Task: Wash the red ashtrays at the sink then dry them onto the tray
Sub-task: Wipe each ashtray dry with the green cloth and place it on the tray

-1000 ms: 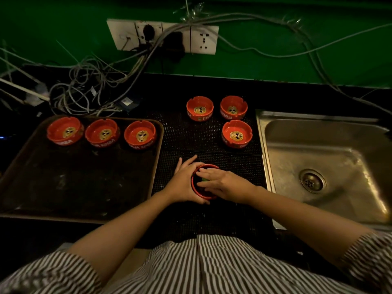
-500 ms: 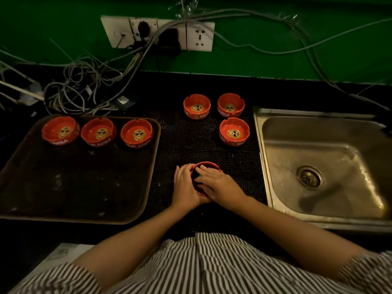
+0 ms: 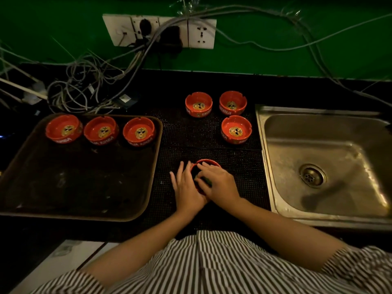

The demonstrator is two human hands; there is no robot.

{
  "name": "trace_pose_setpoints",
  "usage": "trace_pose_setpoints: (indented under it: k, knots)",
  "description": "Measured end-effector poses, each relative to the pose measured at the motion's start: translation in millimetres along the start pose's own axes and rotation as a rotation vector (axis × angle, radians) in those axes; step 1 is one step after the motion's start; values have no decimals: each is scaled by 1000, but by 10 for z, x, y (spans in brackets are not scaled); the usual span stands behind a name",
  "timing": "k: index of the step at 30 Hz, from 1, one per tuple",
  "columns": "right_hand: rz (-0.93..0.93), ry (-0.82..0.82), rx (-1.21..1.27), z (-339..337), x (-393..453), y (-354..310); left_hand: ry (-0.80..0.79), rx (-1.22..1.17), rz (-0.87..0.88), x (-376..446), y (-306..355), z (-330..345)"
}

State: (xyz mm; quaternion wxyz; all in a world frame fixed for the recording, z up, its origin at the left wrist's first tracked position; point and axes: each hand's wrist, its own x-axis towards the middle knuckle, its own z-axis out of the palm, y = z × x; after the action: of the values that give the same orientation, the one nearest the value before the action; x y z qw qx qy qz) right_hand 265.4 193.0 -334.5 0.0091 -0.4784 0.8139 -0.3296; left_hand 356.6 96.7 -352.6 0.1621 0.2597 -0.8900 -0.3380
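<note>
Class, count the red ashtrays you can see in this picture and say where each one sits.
7. Three on the tray. Three on the mat. One between the hands, mostly covered.
</note>
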Motion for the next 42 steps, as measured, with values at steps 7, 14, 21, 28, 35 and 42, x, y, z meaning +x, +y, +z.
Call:
trace_pose_setpoints:
  k: [7,14,21,28,35,42]
  knots:
    - [-94,-170,11,-210,110,146,-115,60,143,269,-187,-174]
    - [-43,-31,-126,7,76,14,-194,19,135,293,-177,-248]
    - [85,47,-130,140,64,-84,87,73,-90,25,39,0]
    - [-310,-336,-58,-214,335,264,-234,49,202,485,-281,-274]
    - [-152,-122,-46,-42,210,142,-259,48,174,377,-220,-271]
    - [50,58,-101,135,112,-80,93,4,-58,111,-43,-10]
